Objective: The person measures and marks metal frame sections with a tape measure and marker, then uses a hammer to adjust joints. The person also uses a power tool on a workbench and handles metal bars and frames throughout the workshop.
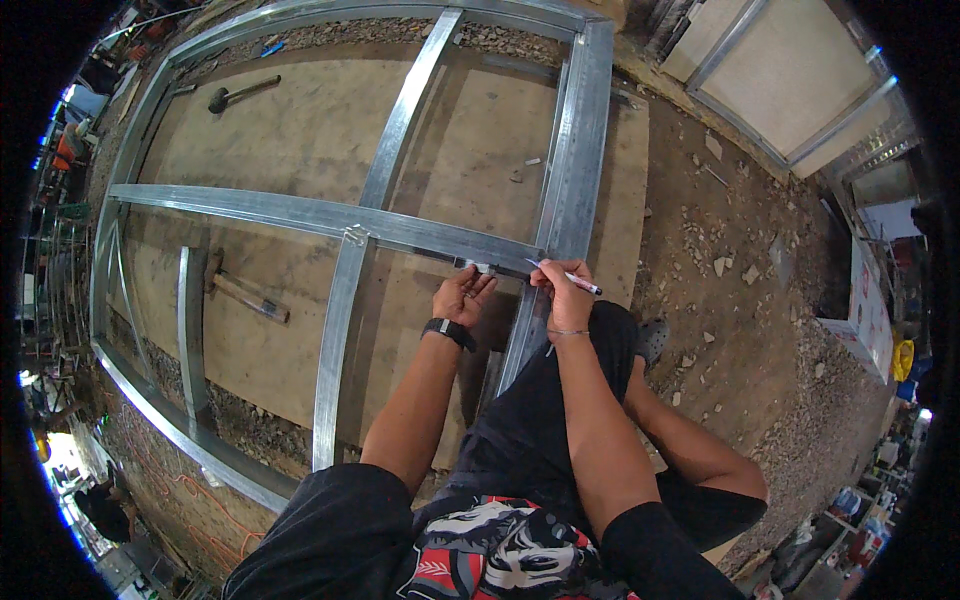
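Observation:
A frame of shiny metal channels [300,213] lies in front of me, its crossbar meeting a thick side rail [583,130]. My right hand [566,300] is closed around a slim white marker [583,284], its tip at the crossbar near that joint. Just left of it, my left hand [464,297] has its fingers bent at the crossbar's near edge. They pinch a small grey-white piece [480,268], partly hidden and too small to name. A watch is on my left wrist, a thin bracelet on my right.
Brown boards [270,130] lie under the frame. A mallet [220,99] rests at the far left, a wooden-handled hammer [250,298] nearer. A short metal channel [191,330] stands inside the frame. Rubble [722,265] covers the ground at right; orange cord [225,520] lies lower left.

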A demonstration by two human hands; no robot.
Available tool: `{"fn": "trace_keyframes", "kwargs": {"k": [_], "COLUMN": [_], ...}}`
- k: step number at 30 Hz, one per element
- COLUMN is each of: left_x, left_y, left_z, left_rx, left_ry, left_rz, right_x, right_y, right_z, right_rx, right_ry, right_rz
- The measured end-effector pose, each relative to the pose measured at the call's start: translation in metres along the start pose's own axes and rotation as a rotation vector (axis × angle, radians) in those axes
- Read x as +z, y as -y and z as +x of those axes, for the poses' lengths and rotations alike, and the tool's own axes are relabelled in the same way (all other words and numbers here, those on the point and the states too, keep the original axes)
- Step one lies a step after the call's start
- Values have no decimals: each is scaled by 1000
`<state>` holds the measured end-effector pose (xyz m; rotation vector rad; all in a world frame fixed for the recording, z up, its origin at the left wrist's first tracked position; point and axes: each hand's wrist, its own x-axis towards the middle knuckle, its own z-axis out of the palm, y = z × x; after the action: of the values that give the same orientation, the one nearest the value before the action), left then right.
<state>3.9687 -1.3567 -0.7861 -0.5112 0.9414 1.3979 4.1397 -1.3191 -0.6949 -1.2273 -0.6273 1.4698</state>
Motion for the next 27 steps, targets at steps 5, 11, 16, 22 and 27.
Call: {"fn": "trace_keyframes", "kwargs": {"k": [5, 11, 16, 22, 27], "left_x": [0, 0, 0, -9, -15], "left_y": [-1, -1, -3, -1, -6], "left_z": [2, 4, 5, 13, 15], "left_rx": [10, 16, 6, -10, -18], "left_ry": [4, -2, -26, 40, 102], "left_rz": [7, 24, 76, 29, 44], "right_x": [0, 6, 8, 12, 15], "right_y": [-3, -11, -24, -28, -29], "right_z": [2, 2, 3, 18, 16], "right_rx": [5, -227, -791, -820, -811], "right_ry": [8, 107, 358, 441, 449], "right_rz": [21, -317, -948, -1127, -1127]}}
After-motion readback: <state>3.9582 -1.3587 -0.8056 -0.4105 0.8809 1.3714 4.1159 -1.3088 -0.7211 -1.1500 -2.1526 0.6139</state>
